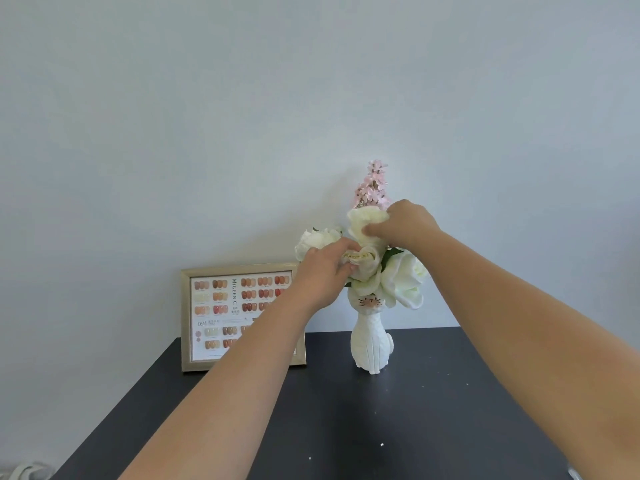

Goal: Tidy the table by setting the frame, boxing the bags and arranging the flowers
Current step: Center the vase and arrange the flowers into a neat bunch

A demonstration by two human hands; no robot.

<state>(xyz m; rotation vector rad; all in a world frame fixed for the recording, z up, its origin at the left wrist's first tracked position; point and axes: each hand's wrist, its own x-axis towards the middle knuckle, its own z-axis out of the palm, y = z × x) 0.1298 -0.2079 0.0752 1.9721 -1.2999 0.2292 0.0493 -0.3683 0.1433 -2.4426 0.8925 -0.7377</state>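
You're getting soft, even daylight, no hard shadows or glare. Wide-angle lens is bending the edges; overall focus is looking slightly soft.

The left forearm (242,368) covered the right part of the gold-framed nail-colour chart (221,317), whose small print was unreadable. A pale object (24,471) (bottom left corner) was cut off. The right hand's (403,225) fingertips were buried among white blooms (367,220).

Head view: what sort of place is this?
Probably a nail salon or a home corner: a framed nail-colour chart stands on a dark table against a plain wall, beside a cat-shaped vase of flowers.
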